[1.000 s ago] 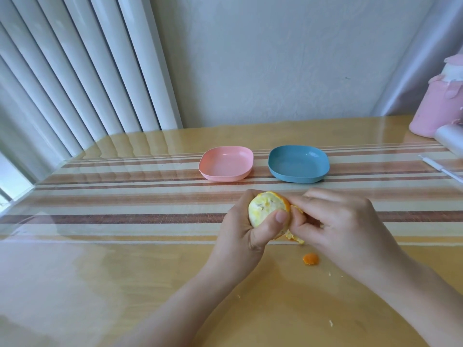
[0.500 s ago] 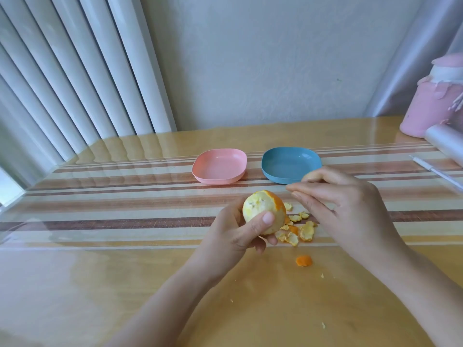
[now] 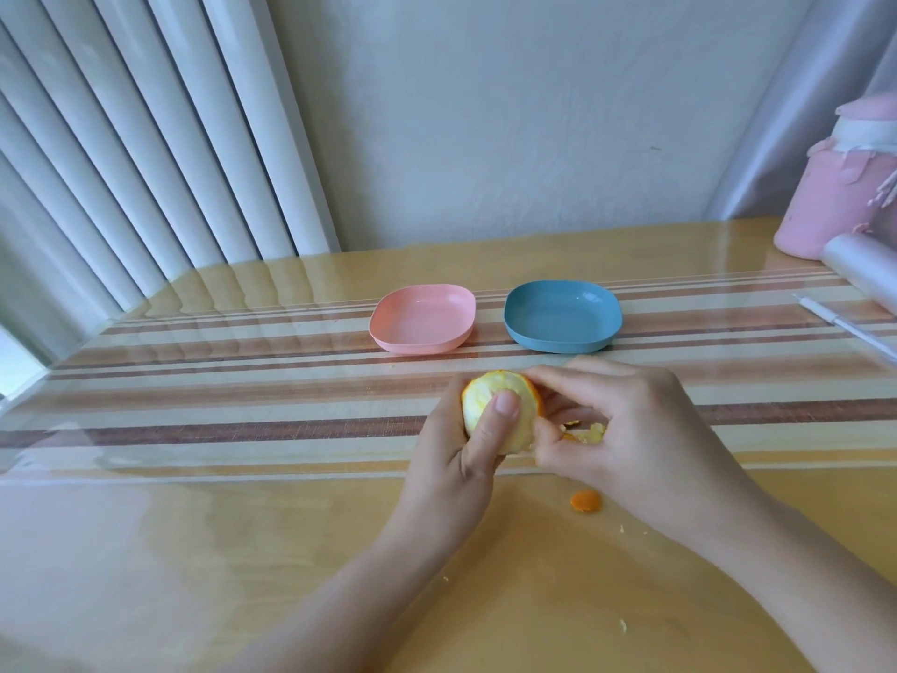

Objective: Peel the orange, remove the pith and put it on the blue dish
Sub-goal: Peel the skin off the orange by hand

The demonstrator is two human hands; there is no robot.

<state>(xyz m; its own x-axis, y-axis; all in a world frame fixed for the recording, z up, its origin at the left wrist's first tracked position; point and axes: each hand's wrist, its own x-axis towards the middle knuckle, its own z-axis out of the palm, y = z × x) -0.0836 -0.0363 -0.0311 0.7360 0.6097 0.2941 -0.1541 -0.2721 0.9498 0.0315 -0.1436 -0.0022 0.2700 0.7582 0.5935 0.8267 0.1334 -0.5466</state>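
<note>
One orange, left hand gripping it, right hand pinching its edge

Blue dish: flat teal-blue, no pattern. Pink dish just left of it: plain salmon pink. Orange in front of the blue dish: mostly pale yellow-white pith, with a thin strip of orange rind on its top right edge. Peel scrap further in front: bright orange. Table: honey-yellow wood tone. Under the blue dish it has cream, tan and reddish-brown stripes. Far right: pink jug, white band near the top. Far left: white vertical blinds. Behind: off-white wall.
</note>
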